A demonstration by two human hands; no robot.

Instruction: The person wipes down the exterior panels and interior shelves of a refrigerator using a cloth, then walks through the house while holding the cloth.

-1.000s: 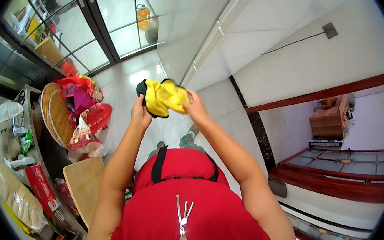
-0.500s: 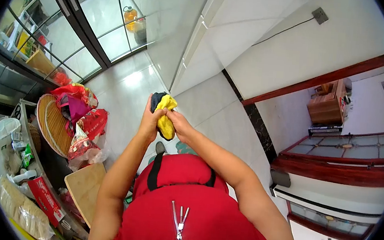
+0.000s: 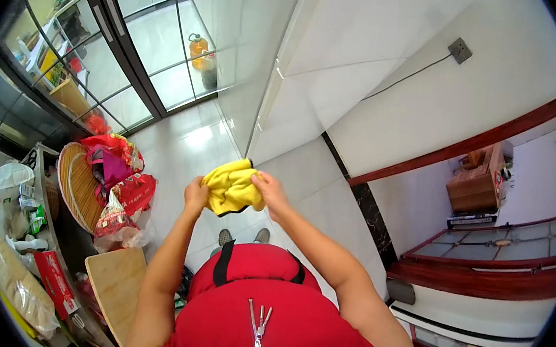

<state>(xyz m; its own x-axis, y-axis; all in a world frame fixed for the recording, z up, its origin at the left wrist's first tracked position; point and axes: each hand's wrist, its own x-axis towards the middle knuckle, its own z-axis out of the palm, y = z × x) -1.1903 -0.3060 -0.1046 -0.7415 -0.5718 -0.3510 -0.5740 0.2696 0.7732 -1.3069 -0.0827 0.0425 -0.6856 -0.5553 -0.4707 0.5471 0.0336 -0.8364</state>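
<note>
A: How do our arms lie, from the left?

B: Our left arm (image 3: 165,269) stretches forward, slightly bent, and our left hand (image 3: 196,195) closes on the left edge of the yellow cloth (image 3: 229,186), some of its fingers hidden behind

A: And the cloth itself?

B: We have it crumpled between both hands, dark trim along its edge, out ahead of our red top (image 3: 247,303) and above the pale floor (image 3: 178,142)

A: Our other side?

B: Our right arm (image 3: 342,268) angles inward, elbow out, and our right hand (image 3: 271,196) pinches the cloth's right edge between thumb and fingers

A: What hems us in?

B: On our far left we see a red box (image 3: 55,283) among packages, then a round woven tray (image 3: 73,188) with red bags (image 3: 136,194) against it, and a wooden board (image 3: 111,281) beside our left arm. Ahead stands a dark-framed glass door (image 3: 124,38), an orange bottle (image 3: 198,47) beyond it; white panels (image 3: 364,22) rise further right, then a wall socket (image 3: 460,50) and dark red woodwork (image 3: 474,276)
</note>
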